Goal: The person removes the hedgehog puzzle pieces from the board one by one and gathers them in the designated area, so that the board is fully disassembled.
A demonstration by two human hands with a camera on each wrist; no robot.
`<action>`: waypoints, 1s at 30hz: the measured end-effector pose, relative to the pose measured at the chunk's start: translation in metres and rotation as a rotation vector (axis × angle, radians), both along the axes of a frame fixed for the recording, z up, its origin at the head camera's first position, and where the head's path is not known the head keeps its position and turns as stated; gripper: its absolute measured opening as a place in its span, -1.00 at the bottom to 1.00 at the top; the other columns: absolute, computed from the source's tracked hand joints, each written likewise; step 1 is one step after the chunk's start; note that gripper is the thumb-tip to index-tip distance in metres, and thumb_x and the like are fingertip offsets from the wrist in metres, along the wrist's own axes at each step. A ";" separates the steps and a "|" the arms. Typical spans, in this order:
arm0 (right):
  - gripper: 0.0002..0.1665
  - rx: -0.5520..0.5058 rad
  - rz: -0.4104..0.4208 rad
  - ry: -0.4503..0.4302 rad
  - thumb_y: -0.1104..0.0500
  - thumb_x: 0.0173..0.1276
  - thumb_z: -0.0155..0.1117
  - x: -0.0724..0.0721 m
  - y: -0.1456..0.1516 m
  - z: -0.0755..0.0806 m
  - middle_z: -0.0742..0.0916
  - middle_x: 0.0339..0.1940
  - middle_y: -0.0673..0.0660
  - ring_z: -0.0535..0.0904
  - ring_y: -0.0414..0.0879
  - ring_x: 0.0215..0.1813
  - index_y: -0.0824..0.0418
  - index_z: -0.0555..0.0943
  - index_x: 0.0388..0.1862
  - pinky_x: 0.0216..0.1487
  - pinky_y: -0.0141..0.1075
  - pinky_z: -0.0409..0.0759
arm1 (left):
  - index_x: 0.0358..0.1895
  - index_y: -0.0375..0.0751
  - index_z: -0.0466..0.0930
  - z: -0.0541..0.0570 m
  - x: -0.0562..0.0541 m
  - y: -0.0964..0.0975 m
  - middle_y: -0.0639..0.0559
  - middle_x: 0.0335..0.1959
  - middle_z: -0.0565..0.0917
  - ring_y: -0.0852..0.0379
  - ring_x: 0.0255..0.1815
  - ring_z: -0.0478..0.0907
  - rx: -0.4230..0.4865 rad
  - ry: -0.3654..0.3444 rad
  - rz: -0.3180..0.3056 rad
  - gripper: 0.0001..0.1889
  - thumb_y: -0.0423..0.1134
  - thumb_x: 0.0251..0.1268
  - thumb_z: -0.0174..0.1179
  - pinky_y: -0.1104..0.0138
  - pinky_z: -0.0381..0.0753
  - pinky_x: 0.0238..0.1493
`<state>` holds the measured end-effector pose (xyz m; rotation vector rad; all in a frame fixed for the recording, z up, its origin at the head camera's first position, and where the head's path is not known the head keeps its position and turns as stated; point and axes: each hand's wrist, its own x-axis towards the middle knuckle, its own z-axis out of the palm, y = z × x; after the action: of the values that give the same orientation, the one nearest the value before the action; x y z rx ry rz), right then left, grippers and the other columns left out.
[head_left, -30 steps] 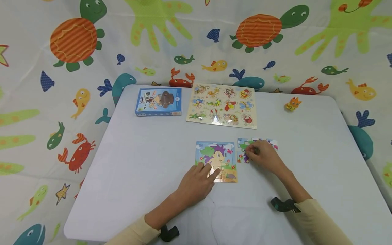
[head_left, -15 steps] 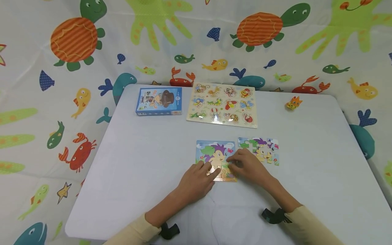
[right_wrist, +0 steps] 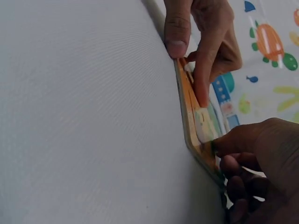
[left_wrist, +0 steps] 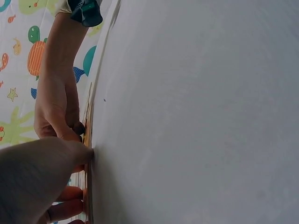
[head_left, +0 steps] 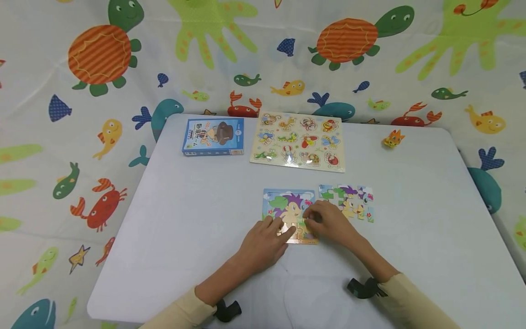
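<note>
A picture puzzle board point(head_left: 269, 191) with a purple-haired hedgehog lies flat on the white table. My left hand point(head_left: 263, 246) rests on its lower left, with the thumb at the near edge and the index finger straight on the picture in the right wrist view. Over the board's right side, my right hand point(head_left: 332, 224) pinches a small puzzle piece between thumb and fingers; the fingers mostly hide it. Loose puzzle pieces point(head_left: 348, 210), several of them, lie grouped just right of the board. In the left wrist view, the board appears only as a thin edge beneath both hands.
A blue game box point(head_left: 213, 137) stands behind at the left. Beside it lies a peg puzzle board point(head_left: 297, 142) with insect pictures. A small orange toy figure point(head_left: 393, 138) is at the back right. A sea-animal curtain point(head_left: 263, 50) hangs behind the white table point(head_left: 185, 205).
My right hand has moved left from the loose pieces to the board, taking the lower-left loose piece with it. During the last half second it has barely shifted. My left hand stays in place.
</note>
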<state>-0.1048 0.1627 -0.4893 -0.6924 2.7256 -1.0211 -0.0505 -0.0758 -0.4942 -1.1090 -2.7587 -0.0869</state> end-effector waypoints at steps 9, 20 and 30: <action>-0.88 -0.060 0.026 -0.057 0.26 0.26 0.41 -0.002 0.004 0.006 0.63 -0.41 -0.17 0.51 -0.19 -0.33 0.05 0.66 -0.30 -0.24 -0.27 0.53 | 0.27 0.12 0.58 -0.001 0.000 0.001 0.01 -0.08 0.52 0.05 -0.17 0.37 0.009 0.005 0.002 -0.57 -0.02 0.36 0.18 0.31 0.43 -0.32; -0.88 -0.156 -0.065 -0.059 0.23 0.27 0.43 0.006 0.020 0.012 0.69 -0.42 -0.19 0.55 -0.19 -0.39 0.01 0.74 -0.27 -0.37 -0.32 0.50 | 0.26 0.12 0.60 -0.004 0.000 0.000 0.00 -0.09 0.51 0.05 -0.19 0.36 0.019 -0.002 0.010 -0.59 -0.03 0.37 0.18 0.31 0.40 -0.31; -0.86 -0.035 -0.274 -0.127 0.11 0.33 0.41 0.024 0.110 0.036 0.71 -0.35 -0.04 0.48 -0.07 -0.34 0.13 0.75 -0.20 -0.39 -0.34 0.45 | 0.28 0.12 0.58 -0.006 -0.001 -0.001 0.01 -0.11 0.51 0.07 -0.23 0.34 0.022 0.004 0.002 -0.57 -0.04 0.36 0.19 0.33 0.37 -0.34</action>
<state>-0.0813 0.2722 -0.4536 -0.2506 2.7467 -1.1267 -0.0515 -0.0765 -0.4998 -1.0994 -2.7487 -0.1150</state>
